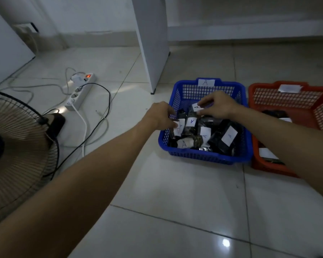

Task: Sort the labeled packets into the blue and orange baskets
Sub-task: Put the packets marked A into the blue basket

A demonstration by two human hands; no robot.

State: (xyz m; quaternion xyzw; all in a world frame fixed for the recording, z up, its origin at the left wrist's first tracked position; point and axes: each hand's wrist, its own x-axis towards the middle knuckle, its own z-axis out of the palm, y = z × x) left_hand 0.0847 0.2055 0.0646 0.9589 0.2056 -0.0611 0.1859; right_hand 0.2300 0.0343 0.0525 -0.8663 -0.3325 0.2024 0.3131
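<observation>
Both hands over blue basket (203, 155): left hand (161, 115) and right hand (217, 105) each pinch an A-labeled packet (196, 108).

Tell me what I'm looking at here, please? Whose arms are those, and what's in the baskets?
The camera sits on a person's head, looking down, so the arms are theirs. On the tiled floor stand a blue basket tagged A and an orange basket beside it. The blue one holds dark packets with white labels marked A. The left hand pinches one labeled packet at the basket's left edge. The right hand pinches another packet over the basket. A fan and a power strip are on the left.
</observation>
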